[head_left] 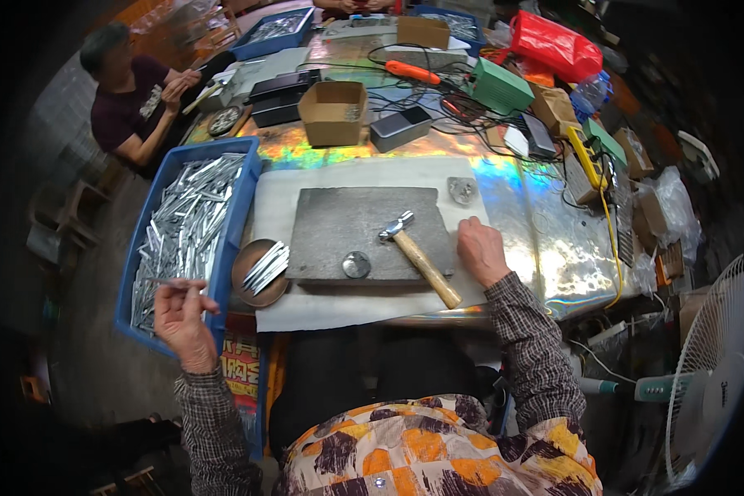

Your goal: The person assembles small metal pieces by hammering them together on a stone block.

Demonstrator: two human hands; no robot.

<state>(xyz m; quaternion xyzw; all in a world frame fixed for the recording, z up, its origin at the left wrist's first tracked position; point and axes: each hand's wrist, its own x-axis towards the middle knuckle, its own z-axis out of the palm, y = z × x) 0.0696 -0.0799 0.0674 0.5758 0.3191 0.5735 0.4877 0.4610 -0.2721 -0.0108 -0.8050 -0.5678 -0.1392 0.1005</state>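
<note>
My left hand (186, 322) is over the near end of a blue plastic bin (248, 178), its thumb and fingers pinched on a thin metal piece (164, 281). Slim silvery metal pieces (192, 211) fill the bin in a jumble. Beside it, a round brown bowl (244, 263) holds several more (266, 269). My right hand (481, 248) rests on the table by the right side of a grey block (347, 223), fingers curled in; whatever they may hold is hidden. On the block lie a ball-peen hammer (422, 263), its handle over the near edge, and a round metal disc (356, 264).
A white sheet (306, 318) lies under the block, with a small clear container (462, 191) on it. Farther back are an open cardboard box (333, 116), dark boxes, cables and a green box (500, 87). A person (132, 91) works at the far left; a fan (707, 380) stands right.
</note>
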